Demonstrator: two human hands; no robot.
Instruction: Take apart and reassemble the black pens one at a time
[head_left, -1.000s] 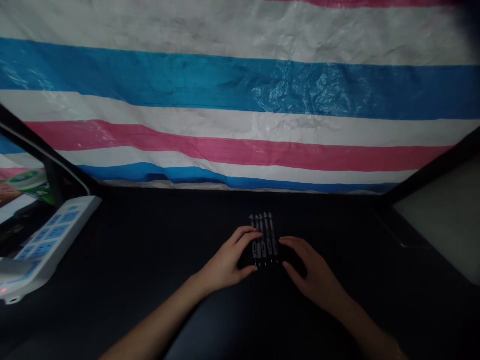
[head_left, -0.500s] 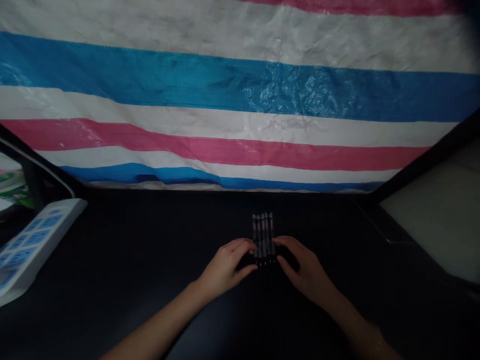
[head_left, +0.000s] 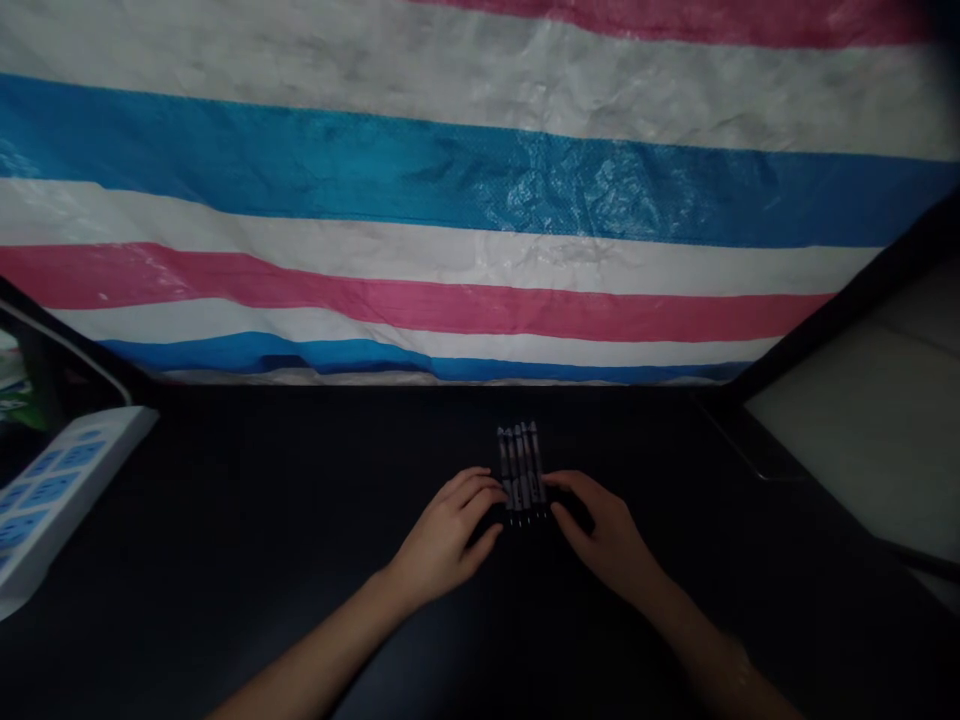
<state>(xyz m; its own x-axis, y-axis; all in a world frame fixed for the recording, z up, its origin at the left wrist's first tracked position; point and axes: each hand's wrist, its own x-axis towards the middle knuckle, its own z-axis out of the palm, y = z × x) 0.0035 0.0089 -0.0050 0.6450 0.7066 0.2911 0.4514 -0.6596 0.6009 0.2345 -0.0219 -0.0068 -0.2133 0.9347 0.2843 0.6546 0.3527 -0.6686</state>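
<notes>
Several pens (head_left: 523,465) lie side by side in a close row on the black tabletop, tips towards me and slightly slanted. My left hand (head_left: 455,525) is at the row's left side, its fingers apart and its fingertips at or against the outermost pen. On the other side, my right hand (head_left: 604,525) has its index fingertip at the edge of the rightmost pen. Its thumb is held apart, nearer to me. Neither hand is wrapped round a pen. In the dim light, I cannot make out the pens' finer details.
A white power strip (head_left: 64,490) with blue socket faces lies at the left edge of the black table (head_left: 262,520). A striped plastic sheet (head_left: 450,260) hangs behind the table. A dark flat object (head_left: 757,450) lies at the far right, beside a pale panel (head_left: 870,410).
My left fingers have spread and drawn back a little from the pens. The row now slants slightly, where it stood straighter before. The view has shifted a little.
</notes>
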